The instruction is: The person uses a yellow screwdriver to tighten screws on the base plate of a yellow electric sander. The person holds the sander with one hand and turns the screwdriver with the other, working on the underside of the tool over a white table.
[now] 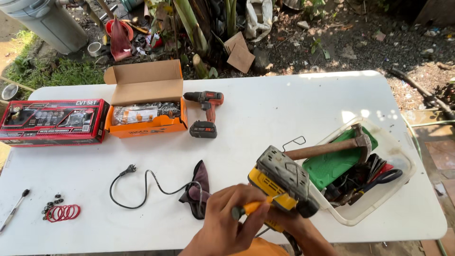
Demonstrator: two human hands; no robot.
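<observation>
White table (284,102): clear tub (379,199) of tools at right edge. Yellow sander (282,182) upturned near front edge, gripped from below by right hand (296,227). Left hand (227,218) clenched on orange-handled screwdriver (253,207), tip touching sander.

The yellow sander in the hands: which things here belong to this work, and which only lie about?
In use: yellow sander, orange-handled screwdriver, left hand, right hand.

Lying about: cordless drill, open orange box, red box, red rings, hammer in the clear bin, dark cloth.
</observation>
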